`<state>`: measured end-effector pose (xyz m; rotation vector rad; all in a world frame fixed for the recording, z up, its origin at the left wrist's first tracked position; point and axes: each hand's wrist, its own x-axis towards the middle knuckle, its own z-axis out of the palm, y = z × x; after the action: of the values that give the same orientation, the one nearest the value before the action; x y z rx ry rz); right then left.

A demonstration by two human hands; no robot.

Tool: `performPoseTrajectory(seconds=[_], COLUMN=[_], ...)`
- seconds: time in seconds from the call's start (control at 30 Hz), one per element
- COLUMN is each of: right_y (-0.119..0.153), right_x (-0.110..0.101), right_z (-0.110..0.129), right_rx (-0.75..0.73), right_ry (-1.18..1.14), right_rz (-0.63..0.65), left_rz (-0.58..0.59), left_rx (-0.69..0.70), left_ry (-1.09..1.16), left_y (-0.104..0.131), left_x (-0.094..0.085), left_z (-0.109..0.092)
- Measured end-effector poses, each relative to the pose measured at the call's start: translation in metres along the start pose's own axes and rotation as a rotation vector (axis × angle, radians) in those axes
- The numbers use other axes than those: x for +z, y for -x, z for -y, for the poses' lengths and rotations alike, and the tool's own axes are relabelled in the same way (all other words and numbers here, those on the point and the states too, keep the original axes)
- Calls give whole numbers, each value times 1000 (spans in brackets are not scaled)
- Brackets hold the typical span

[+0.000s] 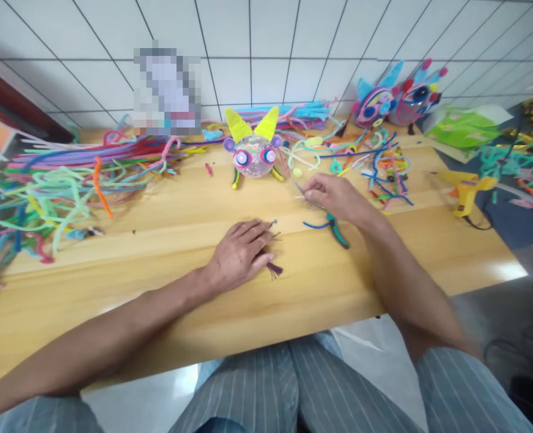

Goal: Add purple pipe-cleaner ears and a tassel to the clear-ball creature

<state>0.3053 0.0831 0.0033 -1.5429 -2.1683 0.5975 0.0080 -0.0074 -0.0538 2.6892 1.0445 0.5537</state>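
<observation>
My left hand lies palm down on the wooden table, its fingers stretched out over a dark tassel whose frayed end shows by the thumb. To the right, my right hand is closed in a pinch on a thin item, too small and blurred to name. Beneath its wrist lie green-handled pliers and a blue pipe cleaner. Beyond both hands stands a clear round figure with yellow ears, purple side pieces and pink-and-blue eyes.
Pipe cleaners are heaped at the left, with more pieces at the right. Two decorated figures stand by the tiled wall. A yellow glue gun lies near the table's right edge, its cord trailing. A pixelated area covers something at the back left.
</observation>
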Motion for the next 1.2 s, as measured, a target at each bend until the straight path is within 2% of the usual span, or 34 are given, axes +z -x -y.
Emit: performPoseTrajectory(seconds=[0.1, 0.2, 0.27, 0.33, 0.4, 0.5, 0.6, 0.73, 0.87, 0.93, 1.03, 1.1, 1.2], right_y=[-11, -21, -23, -19, -10, 12, 33, 40, 32, 28, 28, 34, 46], right_x=[-15, -20, -19, -19, -18, -13, -3, 6, 0, -7, -13, -13, -6], right_z=[-25, -46, -51, -46, -31, -2, 16, 17, 9, 6, 7, 14, 33], right_rx=[46, 96, 106, 78, -1, -149, -198, -148, -168, -104, -9, -51, -203], right_ry=[29, 100, 157, 218, 253, 275, 374, 499, 599, 632, 625, 561, 257], right_rz=[-155, -234, -290, -337, -301, -77, 111, 241, 353, 323, 183, 131, 74], left_rz=[84, 203, 255, 265, 219, 75, -11, -42, -48, -83, -223, -310, -334], left_rx=[70, 110, 110, 79, -8, -154, -181, -177, -207, -321, -523, -590, -648], left_ry=[-31, -83, -119, -144, -159, -141, -64, 3, 146, 321, 649, 821, 992], left_y=[-4, -18, -30, -39, -42, -34, -24, -27, -39, -43, -45, -47, -47], left_x=[6, 10, 13, 13, 10, -1, -10, -9, -3, -4, -15, -26, -41], left_z=[-6, -12, -12, -8, 1, 17, 22, 15, 7, 5, 4, 1, -7])
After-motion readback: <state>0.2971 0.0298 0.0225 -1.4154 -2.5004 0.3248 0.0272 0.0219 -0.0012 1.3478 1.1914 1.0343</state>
